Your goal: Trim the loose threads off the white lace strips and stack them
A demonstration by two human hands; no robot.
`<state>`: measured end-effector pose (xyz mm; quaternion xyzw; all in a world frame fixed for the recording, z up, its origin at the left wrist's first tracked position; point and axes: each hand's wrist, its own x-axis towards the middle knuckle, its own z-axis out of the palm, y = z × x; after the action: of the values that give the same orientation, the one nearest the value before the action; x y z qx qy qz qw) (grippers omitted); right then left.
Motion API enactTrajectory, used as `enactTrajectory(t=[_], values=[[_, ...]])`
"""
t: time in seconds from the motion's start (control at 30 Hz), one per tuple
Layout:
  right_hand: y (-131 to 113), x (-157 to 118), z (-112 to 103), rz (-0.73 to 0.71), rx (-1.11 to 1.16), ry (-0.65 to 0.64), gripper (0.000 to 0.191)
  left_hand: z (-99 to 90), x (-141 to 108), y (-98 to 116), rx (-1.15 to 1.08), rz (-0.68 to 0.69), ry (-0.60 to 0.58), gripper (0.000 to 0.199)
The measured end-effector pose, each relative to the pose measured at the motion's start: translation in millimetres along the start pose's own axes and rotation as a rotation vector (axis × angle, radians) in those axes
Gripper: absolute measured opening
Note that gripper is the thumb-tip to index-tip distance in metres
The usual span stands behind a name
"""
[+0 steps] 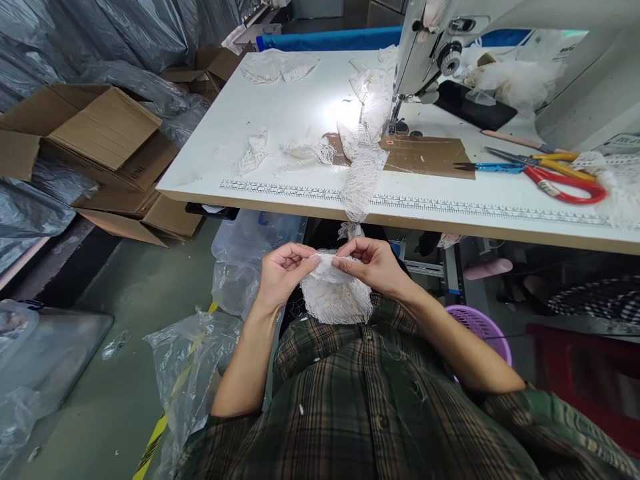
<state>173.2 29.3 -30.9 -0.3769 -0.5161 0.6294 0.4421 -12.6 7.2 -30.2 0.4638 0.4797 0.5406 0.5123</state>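
Between my two hands, just in front of the table edge and over my lap, is a piece of white lace (pixel 336 300). My left hand (pixel 286 272) pinches its upper left edge between thumb and fingers. The upper right edge is pinched by my right hand (pixel 373 267), close to the left one. A strip of white lace (pixel 361 183) runs from the sewing machine (pixel 425 53) over the table edge down toward my hands; whether it joins the held piece I cannot tell.
On the white table (pixel 200 160) lie lace scraps (pixel 307 152), red-handled scissors (pixel 565 187), a second yellow-handled pair (pixel 555 160) and a dark phone-like slab (pixel 475 105). A printed ruler runs along its front edge. Cardboard boxes (pixel 105 127) stand left; a purple basket (pixel 480 327) sits below right.
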Motion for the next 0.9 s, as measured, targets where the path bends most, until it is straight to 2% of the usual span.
enactTrajectory(t=[0.17, 0.3, 0.5, 0.9], values=[[3, -2, 0, -0.063, -0.048, 0.010, 0.032, 2.3, -3, 3, 0.076, 0.052, 0.013, 0.027], [9, -1, -3, -0.089, -0.048, 0.033, 0.034, 1.2, -4, 2, 0.063, 0.056, -0.001, 0.037], [16, -2, -6, -0.149, -0.129, 0.021, 0.031, -2.1, -4, -3, 0.075, 0.053, -0.017, 0.040], [12, -3, -4, -0.167, -0.156, -0.025, 0.034, -1.6, -6, -4, 0.134, 0.028, -0.015, 0.044]])
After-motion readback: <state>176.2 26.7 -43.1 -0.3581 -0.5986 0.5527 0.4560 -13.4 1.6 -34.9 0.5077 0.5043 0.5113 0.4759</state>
